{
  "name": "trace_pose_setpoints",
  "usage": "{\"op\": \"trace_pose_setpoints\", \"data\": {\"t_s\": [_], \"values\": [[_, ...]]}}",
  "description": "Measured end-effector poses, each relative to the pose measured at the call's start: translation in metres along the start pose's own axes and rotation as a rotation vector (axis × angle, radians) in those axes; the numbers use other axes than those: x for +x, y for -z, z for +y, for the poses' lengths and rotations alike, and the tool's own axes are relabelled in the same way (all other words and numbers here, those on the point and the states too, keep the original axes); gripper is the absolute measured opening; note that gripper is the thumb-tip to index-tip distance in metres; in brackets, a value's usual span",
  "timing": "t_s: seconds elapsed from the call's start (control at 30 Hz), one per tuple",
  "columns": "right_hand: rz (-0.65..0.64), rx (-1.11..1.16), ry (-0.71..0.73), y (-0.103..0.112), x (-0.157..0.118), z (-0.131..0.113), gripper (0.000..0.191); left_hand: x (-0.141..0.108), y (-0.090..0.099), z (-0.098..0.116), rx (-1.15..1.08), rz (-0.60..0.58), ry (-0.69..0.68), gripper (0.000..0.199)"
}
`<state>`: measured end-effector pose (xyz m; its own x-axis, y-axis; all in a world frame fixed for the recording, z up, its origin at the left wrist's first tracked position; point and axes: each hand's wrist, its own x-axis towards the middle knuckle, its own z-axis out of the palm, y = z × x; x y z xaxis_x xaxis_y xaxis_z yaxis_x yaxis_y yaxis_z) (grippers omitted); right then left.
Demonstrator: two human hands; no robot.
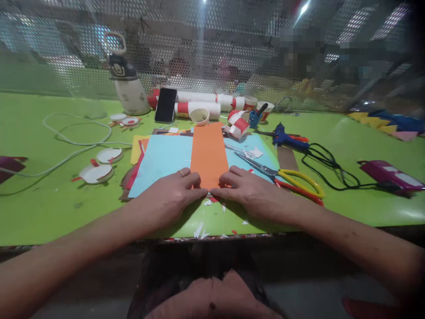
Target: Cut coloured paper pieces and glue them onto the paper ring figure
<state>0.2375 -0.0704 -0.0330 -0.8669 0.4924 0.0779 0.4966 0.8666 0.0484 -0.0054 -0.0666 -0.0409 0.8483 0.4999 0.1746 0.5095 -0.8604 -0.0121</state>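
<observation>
An orange paper strip (209,155) lies lengthwise over light blue paper (168,155), its near end toward me. My left hand (177,190) has its fingers curled and its thumb at the strip's near left corner. Mirroring it, my right hand (244,190) pinches the near right corner, and the two thumb tips almost meet at the edge. Scissors (265,168) with yellow and red handles lie just beyond my right hand, blades on the blue paper. White paper scraps (254,153) rest beside the blades. Other coloured sheets stick out under the blue paper.
Behind the paper are a phone (166,105), paper-cup rolls (199,109) and a cut cup (238,124). A blue glue gun (288,138) with a black cord lies right. White discs (96,173), a white cable (71,153) and a large bottle (131,91) are left.
</observation>
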Motion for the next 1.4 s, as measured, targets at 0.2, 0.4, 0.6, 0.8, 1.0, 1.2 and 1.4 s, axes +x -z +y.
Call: {"op": "trace_pose_setpoints", "data": {"t_s": [0.2, 0.4, 0.6, 0.8, 1.0, 1.2, 1.4], "values": [[0.02, -0.089, 0.021, 0.0, -0.007, -0.002, 0.042, -0.006, -0.003, 0.004, 0.097, 0.032, -0.053, 0.037], [-0.019, -0.039, -0.065, -0.001, -0.023, 0.004, 0.066, -0.011, 0.0, -0.001, 0.092, 0.022, -0.062, 0.042], [0.011, -0.055, -0.076, -0.004, -0.038, 0.008, 0.062, -0.023, 0.005, -0.009, 0.065, 0.012, -0.07, 0.043], [0.037, -0.018, -0.1, -0.01, -0.046, 0.011, 0.06, -0.036, 0.007, -0.012, 0.038, 0.021, -0.056, 0.044], [0.037, -0.003, -0.17, -0.005, -0.044, 0.006, 0.052, -0.037, 0.007, -0.015, 0.026, 0.038, -0.062, 0.043], [0.178, -0.018, -0.22, 0.01, -0.017, -0.009, 0.028, -0.031, 0.013, -0.011, -0.046, 0.022, -0.011, 0.035], [-0.008, -0.152, -0.116, 0.009, 0.007, -0.019, 0.015, -0.026, 0.019, -0.011, -0.391, 0.067, 0.221, 0.028]]}}
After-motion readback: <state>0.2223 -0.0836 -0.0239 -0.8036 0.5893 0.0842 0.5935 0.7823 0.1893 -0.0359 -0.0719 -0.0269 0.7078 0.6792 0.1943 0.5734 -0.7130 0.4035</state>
